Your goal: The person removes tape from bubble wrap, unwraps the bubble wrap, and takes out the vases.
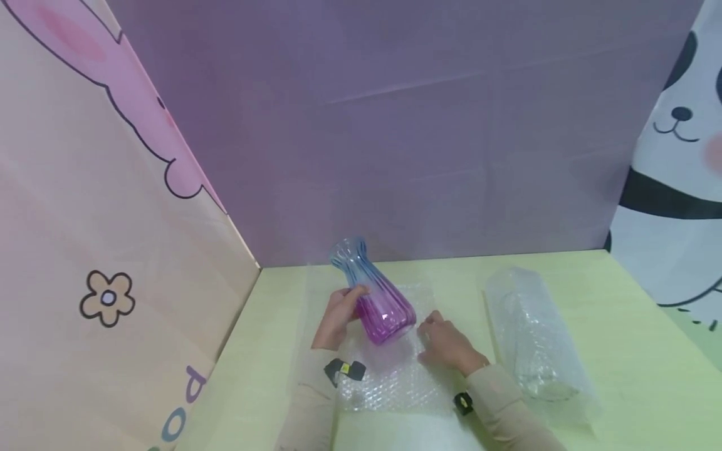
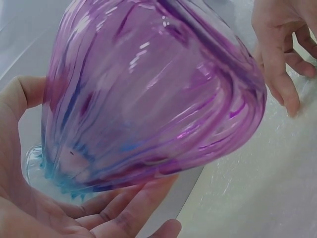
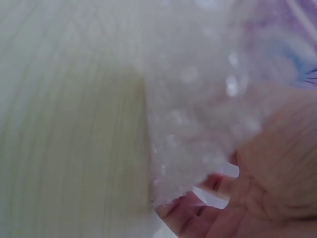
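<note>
Up close, the purple-blue vase tilted in the left hand, fingers curled round it above bubble wrap! The right hand reached the wrap's edge, fingers' grip unclear; beyond stretched pale table, purple backdrop, panda print.

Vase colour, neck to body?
The vase has a blue neck blending into a purple-magenta body; best seen in the head view.

A ribbed glass vase, blue-necked and purple-bodied, tilts above clear bubble wrap on the table.
</note>
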A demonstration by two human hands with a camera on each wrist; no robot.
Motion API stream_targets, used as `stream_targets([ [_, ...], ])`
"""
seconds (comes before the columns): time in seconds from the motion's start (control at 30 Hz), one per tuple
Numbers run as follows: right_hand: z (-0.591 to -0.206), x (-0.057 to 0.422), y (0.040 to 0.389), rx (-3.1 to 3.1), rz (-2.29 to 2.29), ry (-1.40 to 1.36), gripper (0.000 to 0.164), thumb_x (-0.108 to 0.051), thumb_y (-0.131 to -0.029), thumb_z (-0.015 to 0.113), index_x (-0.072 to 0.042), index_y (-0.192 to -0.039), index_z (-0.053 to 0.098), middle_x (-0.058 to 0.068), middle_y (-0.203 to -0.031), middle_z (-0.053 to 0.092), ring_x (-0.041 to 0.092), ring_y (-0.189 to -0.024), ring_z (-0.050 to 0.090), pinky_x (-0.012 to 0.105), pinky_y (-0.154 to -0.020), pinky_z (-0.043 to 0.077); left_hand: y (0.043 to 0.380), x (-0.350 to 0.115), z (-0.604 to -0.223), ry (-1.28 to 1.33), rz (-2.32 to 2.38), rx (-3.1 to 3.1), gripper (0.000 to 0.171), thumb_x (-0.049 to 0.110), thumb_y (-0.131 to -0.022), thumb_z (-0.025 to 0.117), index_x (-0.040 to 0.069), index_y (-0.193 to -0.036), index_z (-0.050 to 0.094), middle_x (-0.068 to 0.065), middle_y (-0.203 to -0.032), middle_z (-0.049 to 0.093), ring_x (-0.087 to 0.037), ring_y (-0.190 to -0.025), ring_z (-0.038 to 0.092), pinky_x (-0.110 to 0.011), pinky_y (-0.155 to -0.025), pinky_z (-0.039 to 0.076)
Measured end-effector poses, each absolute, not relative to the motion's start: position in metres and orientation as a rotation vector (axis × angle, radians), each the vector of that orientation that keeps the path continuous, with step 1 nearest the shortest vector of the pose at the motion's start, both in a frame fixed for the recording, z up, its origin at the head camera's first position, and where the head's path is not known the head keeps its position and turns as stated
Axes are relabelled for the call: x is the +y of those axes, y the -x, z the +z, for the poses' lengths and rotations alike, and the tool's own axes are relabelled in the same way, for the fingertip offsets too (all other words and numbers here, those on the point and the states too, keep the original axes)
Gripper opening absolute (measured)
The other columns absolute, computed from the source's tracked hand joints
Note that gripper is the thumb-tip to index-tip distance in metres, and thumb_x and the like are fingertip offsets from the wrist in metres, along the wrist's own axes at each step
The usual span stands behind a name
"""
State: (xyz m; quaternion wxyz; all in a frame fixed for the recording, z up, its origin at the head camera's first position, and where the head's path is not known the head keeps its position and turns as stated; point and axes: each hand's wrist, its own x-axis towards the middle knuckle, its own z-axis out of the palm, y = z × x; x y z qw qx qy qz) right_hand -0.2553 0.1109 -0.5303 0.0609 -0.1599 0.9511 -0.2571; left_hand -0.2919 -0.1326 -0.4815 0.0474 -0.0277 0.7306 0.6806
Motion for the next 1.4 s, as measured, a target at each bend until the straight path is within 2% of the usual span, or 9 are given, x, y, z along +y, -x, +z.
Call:
stream_targets([
  [0.27,-0.532,0.109,0.255,2.877,-0.775,0.486,0.054,-0.016,-0.073,0.086,-0.002,-0.123,0.069,0.021,-0.134,0.053,0.039,-0.108,0.063,0.055,-0.091,0.059,0.293,-0.131,-0.478,0.093,2.106,2.231,0.05,0.037,-0.091,0.067,-0.003,-0.121,0.064,-0.013,-0.108,0.074,-0.017,-0.089,0.07,-0.034,-0.09,0.06],
  [0.53,-0.533,0.11,0.256,2.889,-0.776,0.505,0.053,-0.016,-0.075,0.085,0.0,-0.122,0.069,0.02,-0.132,0.055,0.038,-0.109,0.063,0.055,-0.096,0.057,0.296,-0.128,-0.473,0.165,2.125,2.228,0.046,0.035,-0.09,0.067,-0.001,-0.118,0.063,-0.006,-0.099,0.071,-0.015,-0.085,0.067,-0.036,-0.094,0.059],
  [0.8,-0.53,0.112,0.255,2.892,-0.8,0.516,0.05,-0.013,-0.074,0.085,0.0,-0.12,0.07,0.021,-0.131,0.056,0.038,-0.107,0.064,0.054,-0.096,0.057,0.299,-0.127,-0.467,0.229,2.15,2.197,0.061,0.037,-0.088,0.07,-0.004,-0.132,0.057,-0.014,-0.115,0.068,-0.021,-0.098,0.067,-0.041,-0.1,0.057],
  [0.93,-0.53,0.111,0.255,2.889,-0.786,0.494,0.051,-0.014,-0.075,0.086,-0.001,-0.121,0.07,0.021,-0.132,0.055,0.038,-0.108,0.063,0.054,-0.097,0.057,0.3,-0.127,-0.466,0.233,2.168,2.183,0.064,0.036,-0.088,0.071,-0.005,-0.134,0.054,-0.014,-0.114,0.067,-0.021,-0.096,0.067,-0.039,-0.098,0.058],
  [1.23,-0.536,0.11,0.257,2.891,-0.794,0.461,0.052,-0.016,-0.074,0.087,-0.001,-0.121,0.071,0.019,-0.131,0.056,0.038,-0.11,0.062,0.055,-0.098,0.056,0.301,-0.125,-0.466,0.216,2.238,2.146,0.051,0.031,-0.089,0.07,-0.004,-0.123,0.058,-0.004,-0.095,0.066,-0.015,-0.079,0.065,-0.033,-0.087,0.06],
  [1.4,-0.537,0.11,0.256,2.897,-0.782,0.461,0.052,-0.016,-0.074,0.087,-0.002,-0.121,0.071,0.019,-0.131,0.056,0.038,-0.111,0.062,0.055,-0.099,0.055,0.302,-0.125,-0.466,0.213,2.281,2.116,0.043,0.029,-0.089,0.07,-0.001,-0.118,0.058,-0.002,-0.092,0.066,-0.013,-0.076,0.065,-0.031,-0.085,0.06],
])
